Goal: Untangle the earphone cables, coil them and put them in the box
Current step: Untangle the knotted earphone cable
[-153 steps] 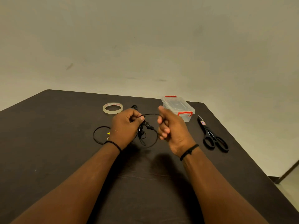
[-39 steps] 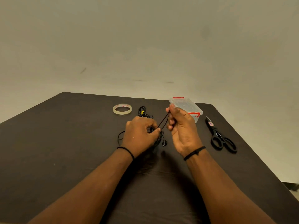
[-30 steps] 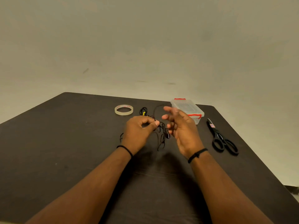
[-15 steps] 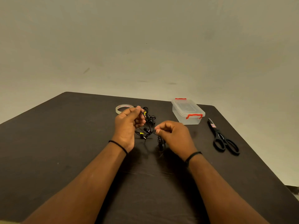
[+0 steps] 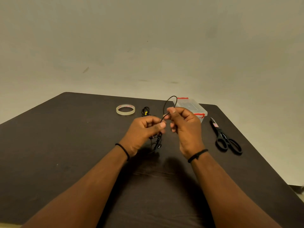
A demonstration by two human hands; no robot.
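A black earphone cable (image 5: 165, 106) arcs up in a loop above my hands, over the middle of the dark table (image 5: 65, 145). My left hand (image 5: 143, 132) pinches the cable between thumb and fingers, and a tangled bunch of it (image 5: 157, 142) hangs below that hand. My right hand (image 5: 185, 129) pinches the same loop just to the right, its other fingers curled. A second black cable bundle with a yellow tag (image 5: 145, 111) lies on the table beyond my left hand. The clear box (image 5: 192, 106) with red latches stands behind my right hand, its lid on.
A roll of clear tape (image 5: 125, 109) lies at the back left of the bundle. Black scissors (image 5: 224, 139) lie to the right of my right hand, near the table's right edge. A plain wall rises behind the table.
My right hand has risen from the table and pulled a loop of cable upward. My left hand has dropped lower and nearer, still holding the tangle.
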